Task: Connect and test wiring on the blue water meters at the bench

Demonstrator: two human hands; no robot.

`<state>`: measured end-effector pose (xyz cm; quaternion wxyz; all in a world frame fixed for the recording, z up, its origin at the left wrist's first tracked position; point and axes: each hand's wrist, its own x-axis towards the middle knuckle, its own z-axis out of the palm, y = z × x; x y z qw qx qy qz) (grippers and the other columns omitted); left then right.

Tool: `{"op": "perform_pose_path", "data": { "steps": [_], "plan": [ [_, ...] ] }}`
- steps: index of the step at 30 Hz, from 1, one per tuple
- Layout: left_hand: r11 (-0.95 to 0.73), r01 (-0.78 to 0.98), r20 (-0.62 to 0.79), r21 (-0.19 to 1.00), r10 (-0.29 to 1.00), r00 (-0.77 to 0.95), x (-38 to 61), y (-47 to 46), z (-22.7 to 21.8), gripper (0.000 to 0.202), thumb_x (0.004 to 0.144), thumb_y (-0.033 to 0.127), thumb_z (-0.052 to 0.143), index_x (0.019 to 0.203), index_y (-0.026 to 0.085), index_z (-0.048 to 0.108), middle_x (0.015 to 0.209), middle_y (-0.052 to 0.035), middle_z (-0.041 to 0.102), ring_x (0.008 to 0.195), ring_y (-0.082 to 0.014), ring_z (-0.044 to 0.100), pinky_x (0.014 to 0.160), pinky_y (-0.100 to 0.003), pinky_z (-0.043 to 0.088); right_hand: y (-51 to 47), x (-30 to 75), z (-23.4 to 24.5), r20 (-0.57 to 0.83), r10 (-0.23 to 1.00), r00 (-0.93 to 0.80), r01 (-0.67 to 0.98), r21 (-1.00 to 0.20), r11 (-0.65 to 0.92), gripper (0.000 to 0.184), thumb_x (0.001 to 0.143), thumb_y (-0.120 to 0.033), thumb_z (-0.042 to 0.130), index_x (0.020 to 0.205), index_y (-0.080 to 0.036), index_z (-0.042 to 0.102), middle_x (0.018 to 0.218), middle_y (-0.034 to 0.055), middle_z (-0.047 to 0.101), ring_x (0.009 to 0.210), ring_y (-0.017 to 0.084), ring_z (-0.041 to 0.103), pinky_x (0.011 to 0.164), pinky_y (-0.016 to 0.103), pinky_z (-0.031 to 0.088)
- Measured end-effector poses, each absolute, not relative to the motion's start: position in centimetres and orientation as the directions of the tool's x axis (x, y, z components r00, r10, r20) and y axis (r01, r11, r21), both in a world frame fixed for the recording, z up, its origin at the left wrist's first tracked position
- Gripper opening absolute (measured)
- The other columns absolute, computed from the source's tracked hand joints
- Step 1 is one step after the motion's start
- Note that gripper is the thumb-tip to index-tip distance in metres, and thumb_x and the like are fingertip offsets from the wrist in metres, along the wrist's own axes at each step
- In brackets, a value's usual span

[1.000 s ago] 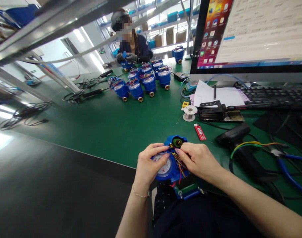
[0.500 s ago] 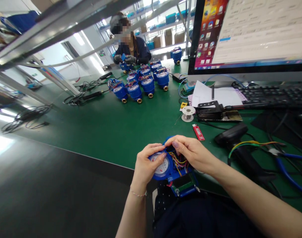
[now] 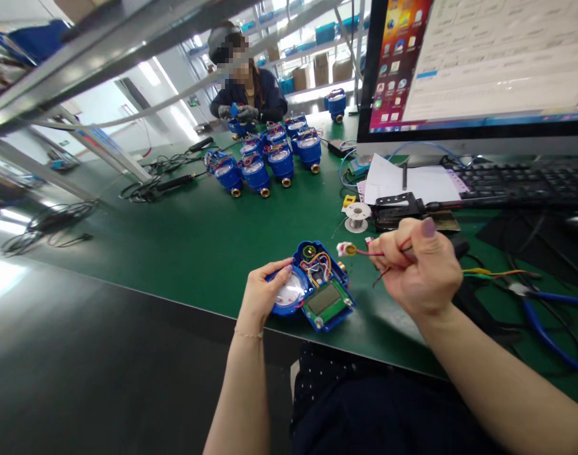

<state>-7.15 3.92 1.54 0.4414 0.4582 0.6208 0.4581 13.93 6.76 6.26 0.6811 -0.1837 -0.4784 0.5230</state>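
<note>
A blue water meter (image 3: 339,284) sits near the front edge of the green table, its wiring compartment open and a green circuit board with a grey display (image 3: 325,299) facing up. My left hand (image 3: 260,289) grips the meter's round dial (image 3: 291,291) from the left, thumb across it. To the right, above the table, my right hand (image 3: 415,265) is closed on a thin red and dark wire lead (image 3: 365,253). From its fist the lead sticks out to the left and ends in a small white and yellowish piece (image 3: 346,249). What else lies inside that fist is hidden.
Several blue meters (image 3: 280,161) stand at the back, near a co-worker (image 3: 251,95). A solder spool (image 3: 357,215), papers (image 3: 388,180), a keyboard (image 3: 530,183) and a monitor (image 3: 460,69) are on the right. Blue-handled pliers (image 3: 549,328) and a scanner (image 3: 483,309) lie nearer.
My right hand has left the meter's compartment and moved right, with the wire lead in it. The meter has shifted left and away from me, with my left hand still on its dial.
</note>
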Motion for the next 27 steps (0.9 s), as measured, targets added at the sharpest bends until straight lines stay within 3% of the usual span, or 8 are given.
{"op": "perform_pose_path", "data": {
  "steps": [3, 9, 12, 15, 18, 21, 24, 27],
  "plan": [
    [0.142, 0.162, -0.112, 0.977, 0.977, -0.183, -7.2, 4.0, 1.5, 0.031, 0.07, 0.036, 0.07, 0.094, 0.016, 0.07, 0.087, -0.0055, 0.068, 0.07, -0.0136, 0.059, 0.058, -0.021, 0.044, 8.6, 15.9, 8.4, 0.499, 0.865, 0.059, -0.507, -0.731, 0.456, 0.044, 0.088, -0.045, 0.049, 0.055, -0.019, 0.035, 0.045, -0.0059, 0.027, 0.042, 0.008, 0.029, 0.046, 0.024, 0.028],
    [-0.087, 0.295, 0.121, 0.951, 0.987, -0.102, -5.4, 1.8, 1.4, 0.017, 0.075, 0.028, 0.067, 0.09, 0.022, 0.07, 0.098, -0.0042, 0.064, 0.095, -0.0165, 0.057, 0.084, -0.025, 0.044, 11.2, 18.2, 11.3, 0.624, 0.777, 0.086, -0.46, -0.667, 0.586, 0.04, 0.089, -0.04, 0.049, 0.055, -0.019, 0.04, 0.049, -0.0037, 0.038, 0.048, 0.009, 0.039, 0.054, 0.026, 0.037],
    [-0.124, 0.375, 0.164, 0.919, 0.983, -0.078, -4.6, 0.7, 1.1, 0.017, 0.078, 0.027, 0.065, 0.094, 0.024, 0.069, 0.102, -0.0047, 0.061, 0.099, -0.0178, 0.056, 0.088, -0.028, 0.043, 12.5, 17.7, 11.5, 0.619, 0.776, -0.126, -0.307, -0.768, 0.562, 0.039, 0.089, -0.043, 0.047, 0.06, -0.018, 0.045, 0.056, -0.0027, 0.047, 0.052, 0.009, 0.048, 0.055, 0.025, 0.041],
    [-0.133, 0.428, 0.179, 0.894, 0.982, -0.068, -4.2, 0.0, 0.9, 0.018, 0.079, 0.027, 0.063, 0.096, 0.026, 0.069, 0.105, -0.005, 0.058, 0.102, -0.0194, 0.054, 0.09, -0.032, 0.043, 14.5, 16.2, 10.1, 0.426, 0.781, -0.456, 0.053, -0.863, 0.502, 0.038, 0.09, -0.044, 0.045, 0.066, -0.016, 0.052, 0.072, 0.001, 0.054, 0.057, 0.008, 0.054, 0.054, 0.023, 0.044],
    [-0.147, 0.452, 0.19, 0.88, 0.981, -0.051, -4.2, -0.2, 0.8, 0.018, 0.08, 0.027, 0.062, 0.097, 0.027, 0.068, 0.106, -0.0052, 0.058, 0.102, -0.0203, 0.054, 0.09, -0.034, 0.043, 16.4, 14.6, 7.8, 0.259, 0.726, -0.637, 0.398, -0.697, 0.597, 0.036, 0.094, -0.031, 0.036, 0.069, -0.013, 0.056, 0.094, 0.0064, 0.056, 0.069, 0.008, 0.058, 0.066, 0.023, 0.049],
    [-0.163, 0.464, 0.203, 0.871, 0.978, -0.038, -4.1, -0.3, 0.9, 0.019, 0.08, 0.027, 0.062, 0.097, 0.027, 0.068, 0.105, -0.0054, 0.058, 0.101, -0.0208, 0.054, 0.09, -0.036, 0.043, 17.6, 14.0, 5.1, 0.157, 0.652, -0.742, 0.516, -0.487, 0.705, 0.026, 0.092, -0.019, 0.039, 0.082, -0.014, 0.063, 0.102, 0.0054, 0.058, 0.09, 0.01, 0.057, 0.083, 0.022, 0.045],
    [-0.177, 0.471, 0.216, 0.864, 0.976, -0.031, -4.0, -0.3, 0.8, 0.019, 0.08, 0.028, 0.062, 0.098, 0.028, 0.068, 0.105, -0.0054, 0.057, 0.101, -0.0212, 0.054, 0.09, -0.037, 0.043, 17.4, 14.9, 3.0, 0.026, 0.677, -0.735, 0.619, -0.381, 0.687, 0.012, 0.08, -0.012, 0.055, 0.077, -0.013, 0.067, 0.087, 0.0075, 0.062, 0.082, 0.016, 0.06, 0.076, 0.025, 0.046],
    [-0.178, 0.472, 0.221, 0.864, 0.975, -0.037, -4.0, -0.3, 0.8, 0.019, 0.079, 0.027, 0.062, 0.097, 0.028, 0.068, 0.104, -0.0052, 0.058, 0.101, -0.0212, 0.055, 0.089, -0.037, 0.044, 15.7, 16.4, 3.1, -0.016, 0.761, -0.649, 0.736, -0.267, 0.622, 0.01, 0.077, -0.013, 0.058, 0.08, -0.011, 0.068, 0.085, 0.0119, 0.062, 0.077, 0.021, 0.06, 0.068, 0.03, 0.045]
  ]
}}
